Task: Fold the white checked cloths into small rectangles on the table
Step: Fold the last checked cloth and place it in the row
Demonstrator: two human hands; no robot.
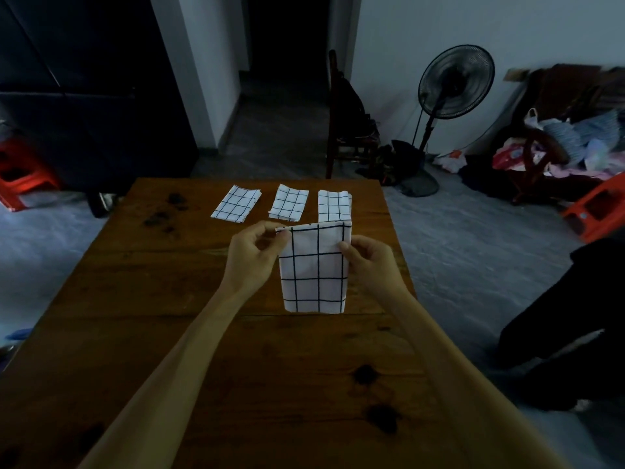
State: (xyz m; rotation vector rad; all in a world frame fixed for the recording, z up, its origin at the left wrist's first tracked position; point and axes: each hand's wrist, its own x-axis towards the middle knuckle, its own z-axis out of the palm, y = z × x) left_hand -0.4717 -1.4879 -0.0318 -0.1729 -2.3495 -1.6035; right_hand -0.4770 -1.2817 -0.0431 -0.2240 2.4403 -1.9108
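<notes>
- Left hand (250, 253) and right hand (367, 258) each pinch a top corner of the cloth (314, 272).
- The cloth is probably light and limp; best held at corners.

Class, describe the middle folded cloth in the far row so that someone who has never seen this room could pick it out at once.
Start at the wooden table and look to its far edge, where three folded white checked cloths lie in a row. The middle folded cloth lies between the left folded cloth and the right folded cloth. It looks the smallest, and the held cloth does not cover it.
</notes>
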